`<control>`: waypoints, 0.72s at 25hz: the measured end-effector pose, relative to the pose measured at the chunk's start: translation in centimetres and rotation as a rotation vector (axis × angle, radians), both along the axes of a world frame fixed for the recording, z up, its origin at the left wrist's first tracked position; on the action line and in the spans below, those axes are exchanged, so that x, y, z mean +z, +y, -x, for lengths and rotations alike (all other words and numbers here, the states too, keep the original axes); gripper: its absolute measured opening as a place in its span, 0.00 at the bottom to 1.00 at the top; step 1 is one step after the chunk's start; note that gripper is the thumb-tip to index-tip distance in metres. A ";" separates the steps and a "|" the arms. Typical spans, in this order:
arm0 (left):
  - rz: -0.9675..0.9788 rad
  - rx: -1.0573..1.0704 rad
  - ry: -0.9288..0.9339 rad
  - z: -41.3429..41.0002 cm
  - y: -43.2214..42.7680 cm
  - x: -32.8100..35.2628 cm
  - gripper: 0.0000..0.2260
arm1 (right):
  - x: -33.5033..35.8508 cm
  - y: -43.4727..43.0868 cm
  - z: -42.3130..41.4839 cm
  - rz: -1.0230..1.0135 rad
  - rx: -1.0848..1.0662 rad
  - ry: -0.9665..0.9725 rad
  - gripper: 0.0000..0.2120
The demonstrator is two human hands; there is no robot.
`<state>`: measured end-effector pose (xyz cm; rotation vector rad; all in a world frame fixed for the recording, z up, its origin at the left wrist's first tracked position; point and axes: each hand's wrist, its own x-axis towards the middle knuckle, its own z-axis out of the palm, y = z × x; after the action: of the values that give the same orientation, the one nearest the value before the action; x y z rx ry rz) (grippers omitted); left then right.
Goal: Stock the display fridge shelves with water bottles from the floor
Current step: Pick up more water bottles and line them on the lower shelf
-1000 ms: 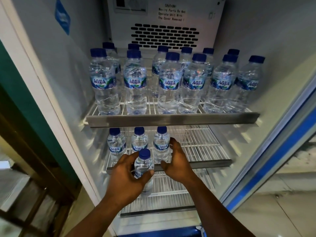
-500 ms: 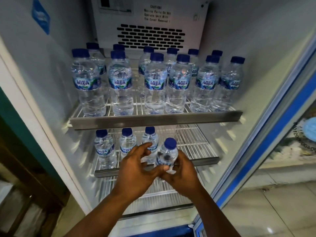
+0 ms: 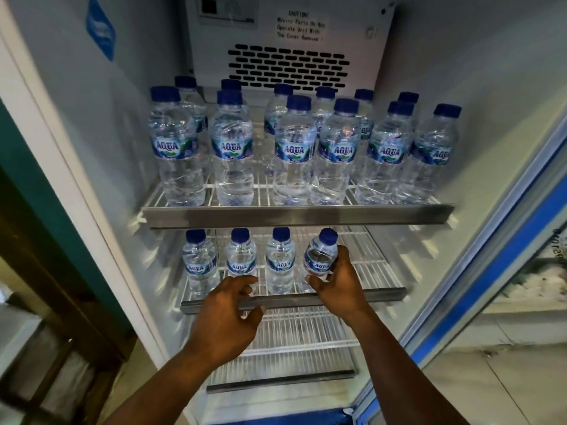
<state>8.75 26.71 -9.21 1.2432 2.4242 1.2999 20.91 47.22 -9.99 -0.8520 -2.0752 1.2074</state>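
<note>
Since half a second ago the small bottle (image 3: 320, 256) has passed wholly into our right hand (image 3: 339, 282), and our left hand (image 3: 228, 314) has let go and dropped back to the front rail of the middle shelf (image 3: 386, 294). We hold the bottle tilted, cap leaning right, our fingers clamped round its lower half, just beside the third of three small bottles (image 3: 279, 260) standing along that shelf's front edge. Our left hand is empty, fingers loosely curled apart over the rail.

We judge the step to be placing the fourth bottle in the front row. Next it needs righting and setting down on the wire, close against its neighbour (the right end of the shelf is bare). The top shelf (image 3: 297, 214) above looks fully stocked with larger bottles (image 3: 296, 148).
</note>
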 end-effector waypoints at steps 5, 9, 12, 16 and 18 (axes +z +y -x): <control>0.115 -0.021 0.148 0.5 -0.5 -0.7 0.26 | -0.2 -0.1 0.5 0.018 0.001 -0.047 0.34; 0.122 -0.031 0.129 0.5 -0.8 -1.7 0.26 | -0.1 -0.2 0.9 0.041 0.007 -0.053 0.39; 0.134 -0.036 0.109 0.7 -1.0 -2.4 0.27 | -0.4 -0.2 0.7 0.027 0.001 -0.058 0.39; 0.134 -0.045 0.078 0.9 -1.7 -3.5 0.25 | -1.4 -1.3 0.3 -0.046 -0.077 -0.024 0.45; 0.121 -0.034 0.020 1.0 -2.6 -4.1 0.24 | -2.3 -3.3 -0.3 -0.200 -0.231 0.067 0.41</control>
<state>7.71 24.11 -13.27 1.2653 2.4441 1.1187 21.24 43.95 -12.30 -0.9140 -1.9433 0.8787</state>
